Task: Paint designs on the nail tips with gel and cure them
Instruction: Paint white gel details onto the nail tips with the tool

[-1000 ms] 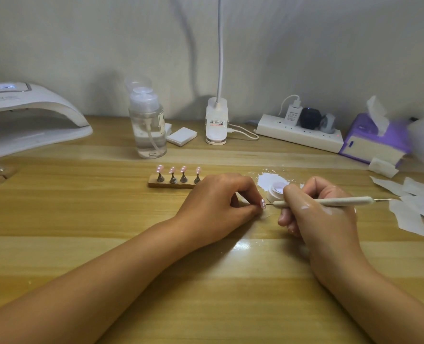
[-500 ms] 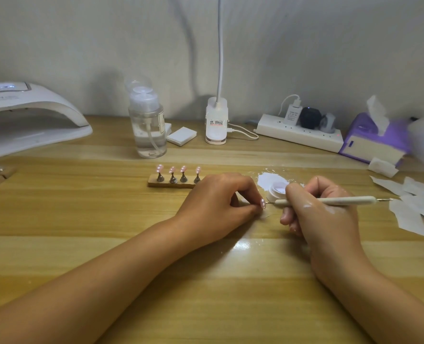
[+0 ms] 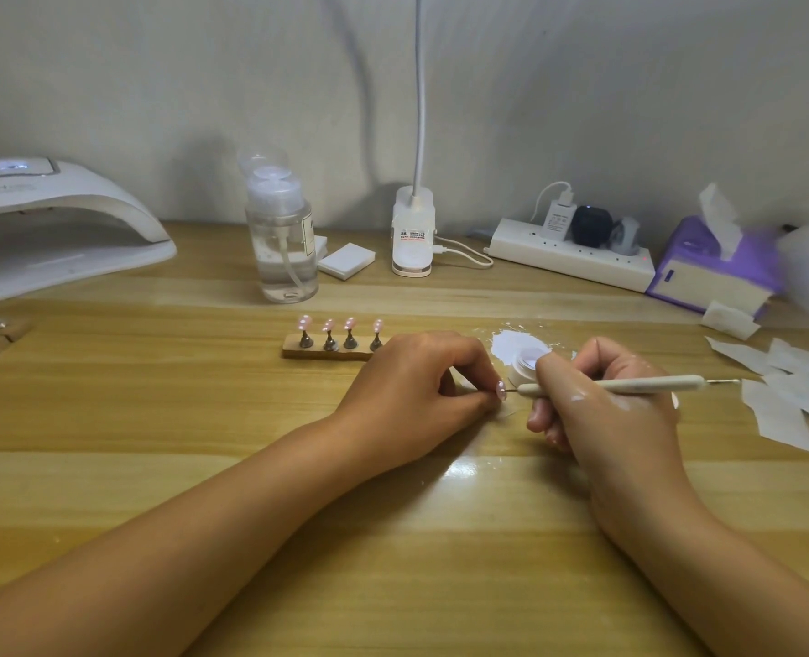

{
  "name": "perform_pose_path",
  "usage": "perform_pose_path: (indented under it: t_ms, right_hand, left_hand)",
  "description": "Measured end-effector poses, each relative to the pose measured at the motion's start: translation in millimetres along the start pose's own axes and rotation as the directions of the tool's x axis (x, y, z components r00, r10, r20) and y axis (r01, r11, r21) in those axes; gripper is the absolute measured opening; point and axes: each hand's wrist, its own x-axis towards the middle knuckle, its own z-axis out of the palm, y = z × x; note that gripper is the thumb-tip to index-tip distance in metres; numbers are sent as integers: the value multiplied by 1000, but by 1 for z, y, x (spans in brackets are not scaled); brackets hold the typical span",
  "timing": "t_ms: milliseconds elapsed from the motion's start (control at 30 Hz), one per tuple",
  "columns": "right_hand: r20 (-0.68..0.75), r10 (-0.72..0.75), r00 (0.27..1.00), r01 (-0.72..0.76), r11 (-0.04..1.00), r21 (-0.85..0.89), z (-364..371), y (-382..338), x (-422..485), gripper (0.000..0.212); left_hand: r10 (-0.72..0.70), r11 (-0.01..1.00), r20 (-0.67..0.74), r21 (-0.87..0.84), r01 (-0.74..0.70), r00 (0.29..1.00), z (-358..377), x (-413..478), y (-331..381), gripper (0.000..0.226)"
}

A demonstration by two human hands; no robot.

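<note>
Resting low on a wooden table [image 3: 156,419], close together yet not touching each other. Pinching 1 pink nail tip [image 3: 501,390] at the curled fingertips of the left hand [image 3: 416,386], with its face turned to the right, near the middle of the table. Gripping a slim white dotting tool [image 3: 630,385] pen-fashion in the curled fingers of the right hand [image 3: 601,410], with the shaft almost level and the fine metal point reaching the face of the pinched nail tip. Showing pale smears of white gel across the back of the right hand. Just behind the right-hand fingers, a small white gel pot [image 3: 525,367], beside a white patch of gel [image 3: 509,341] spread on the table. Behind the left hand, a wooden stand [image 3: 319,354] carrying 4 more pink tips [image 3: 329,324] upright on metal pegs, with its right end hidden by the knuckles. At far left, a white curing lamp [image 3: 51,220] with blue lights glowing on top. Along the back wall, a clear pump bottle [image 3: 286,244], a small white block [image 3: 346,260], a white clip lamp base [image 3: 413,234], a power strip [image 3: 568,256] with 3 plugs in it, and a purple tissue box [image 3: 710,272]. At far right, several white wipes [image 3: 791,400] scattered flat on the table.
</note>
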Motion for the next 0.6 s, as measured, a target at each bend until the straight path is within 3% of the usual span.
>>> perform_pose_path:
  t_ms: [467, 600]
  right_hand:
    - [-12, 4, 1000, -3, 1000, 31, 0, -3, -2, 37]
    - [-12, -7, 1000, 6, 1000, -30, 0, 0, -1, 38]
  left_hand:
    - [-3, 1000, 1, -11, 3, 1000, 0, 0, 1, 7]
    - [-4, 1000, 1, -10, 4, 1000, 0, -1, 1, 7]
